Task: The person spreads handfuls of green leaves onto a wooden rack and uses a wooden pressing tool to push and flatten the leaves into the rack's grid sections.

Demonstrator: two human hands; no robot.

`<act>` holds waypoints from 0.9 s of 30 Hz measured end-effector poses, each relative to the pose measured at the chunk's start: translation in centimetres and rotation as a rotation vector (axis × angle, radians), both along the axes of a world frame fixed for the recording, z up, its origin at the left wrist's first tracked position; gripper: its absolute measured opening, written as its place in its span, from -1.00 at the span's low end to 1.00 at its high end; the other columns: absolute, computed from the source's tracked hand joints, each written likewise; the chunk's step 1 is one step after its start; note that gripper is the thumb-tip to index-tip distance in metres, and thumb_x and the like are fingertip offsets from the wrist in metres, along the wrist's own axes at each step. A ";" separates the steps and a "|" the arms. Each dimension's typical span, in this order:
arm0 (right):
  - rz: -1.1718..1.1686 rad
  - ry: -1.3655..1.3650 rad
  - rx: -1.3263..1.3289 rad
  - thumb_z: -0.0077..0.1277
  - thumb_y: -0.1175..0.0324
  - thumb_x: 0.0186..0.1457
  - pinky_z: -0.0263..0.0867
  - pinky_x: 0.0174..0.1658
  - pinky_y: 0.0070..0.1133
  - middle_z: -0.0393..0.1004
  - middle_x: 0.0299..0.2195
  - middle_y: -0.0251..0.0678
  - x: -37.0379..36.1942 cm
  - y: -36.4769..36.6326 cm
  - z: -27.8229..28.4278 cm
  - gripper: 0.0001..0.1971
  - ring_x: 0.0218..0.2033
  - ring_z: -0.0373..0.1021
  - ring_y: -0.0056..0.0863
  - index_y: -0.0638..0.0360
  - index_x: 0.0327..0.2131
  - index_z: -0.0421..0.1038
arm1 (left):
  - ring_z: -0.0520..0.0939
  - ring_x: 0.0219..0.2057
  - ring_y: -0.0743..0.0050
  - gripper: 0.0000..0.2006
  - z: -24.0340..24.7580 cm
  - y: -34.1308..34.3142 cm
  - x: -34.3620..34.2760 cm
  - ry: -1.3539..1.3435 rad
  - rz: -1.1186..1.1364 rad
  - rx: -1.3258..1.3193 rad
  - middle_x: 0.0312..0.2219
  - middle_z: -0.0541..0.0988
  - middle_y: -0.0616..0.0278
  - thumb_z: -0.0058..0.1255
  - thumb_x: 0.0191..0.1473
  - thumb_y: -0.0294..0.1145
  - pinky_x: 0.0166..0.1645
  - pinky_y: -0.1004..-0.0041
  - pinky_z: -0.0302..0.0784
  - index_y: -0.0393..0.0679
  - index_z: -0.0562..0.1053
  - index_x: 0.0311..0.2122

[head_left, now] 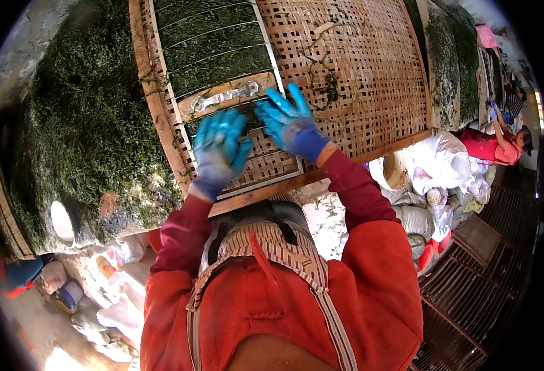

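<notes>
My left hand [220,143], in a blue glove, lies with fingers stretched forward over the near part of a narrow pale frame [274,62]. Beside it my right hand [291,126], gloved alike, spreads its fingers across the frame's right rail. Neither hand holds anything; whether the fingertips press down is hard to tell. Just beyond them a wooden block [225,96], with something shiny and clear on its top, sits crosswise in the frame. Farther off, dark green stringy plant matter [216,54] fills the frame between thin crossbars. Underneath is a woven bamboo tray [371,80].
A large heap of green plant matter [98,117] lies left, with a white oval object [62,221] at its near edge. White bags [440,162] and a bucket [393,170] stand low at right. Another person [494,145] in red works at far right, near slatted racks [470,278].
</notes>
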State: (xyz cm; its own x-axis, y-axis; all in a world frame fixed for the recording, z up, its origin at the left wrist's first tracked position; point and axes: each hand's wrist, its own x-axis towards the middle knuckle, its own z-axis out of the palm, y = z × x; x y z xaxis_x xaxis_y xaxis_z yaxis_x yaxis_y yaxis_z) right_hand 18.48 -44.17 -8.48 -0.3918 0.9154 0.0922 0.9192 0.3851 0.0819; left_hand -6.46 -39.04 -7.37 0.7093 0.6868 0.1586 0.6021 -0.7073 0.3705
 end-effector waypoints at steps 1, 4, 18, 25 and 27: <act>0.016 0.068 0.016 -0.05 0.16 0.30 -0.48 0.49 0.08 0.28 0.36 -0.42 0.7 0.1 -0.3 -0.55 0.49 -0.08 -0.25 -0.09 0.23 0.41 | 0.18 0.43 0.07 -0.39 0.2 -0.4 -1.2 0.087 0.106 0.103 0.31 0.37 0.15 0.03 0.25 -0.02 0.50 -0.01 -0.11 -0.01 0.32 0.35; -0.004 0.514 -0.165 -0.08 0.19 0.32 -0.47 0.51 0.02 0.28 0.36 -0.38 1.2 -0.1 -0.9 -0.56 0.49 -0.06 -0.30 -0.06 0.23 0.41 | 0.19 0.43 0.07 -0.44 -2.1 -0.2 -6.0 0.138 0.173 0.256 0.28 0.42 0.26 0.04 0.24 -0.05 0.48 -0.18 -0.19 0.01 0.38 0.30; -0.588 0.819 0.532 0.00 0.21 0.34 0.02 0.43 -0.16 0.13 0.35 0.18 -3.0 1.0 -3.1 -0.41 0.43 0.03 0.00 0.30 0.33 0.19 | 0.31 0.36 -0.06 -0.51 -0.1 -0.7 -3.6 -0.018 0.258 0.232 0.25 0.46 0.12 0.00 0.28 -0.07 0.49 -0.06 -0.11 -0.02 0.43 0.24; -0.001 0.463 0.258 -0.02 0.08 0.31 -0.14 0.49 -0.09 0.19 0.38 -0.15 -4.3 -0.9 -1.2 -0.51 0.46 0.00 -0.15 0.21 0.17 0.42 | 0.39 0.31 0.06 -0.50 -0.2 0.9 -5.3 -0.297 0.151 -0.122 0.26 0.44 0.08 0.14 0.21 -0.28 0.47 0.10 0.05 -0.14 0.42 0.23; -0.117 0.298 0.237 -0.05 0.05 0.32 -0.31 0.52 -0.06 0.19 0.40 -0.24 -1.9 -2.1 -0.6 -0.51 0.47 -0.04 -0.20 0.15 0.18 0.43 | 0.43 0.28 0.05 -0.53 -0.8 2.1 -4.6 -0.578 0.196 -0.120 0.22 0.49 0.11 0.16 0.19 -0.35 0.44 0.13 0.13 -0.14 0.45 0.21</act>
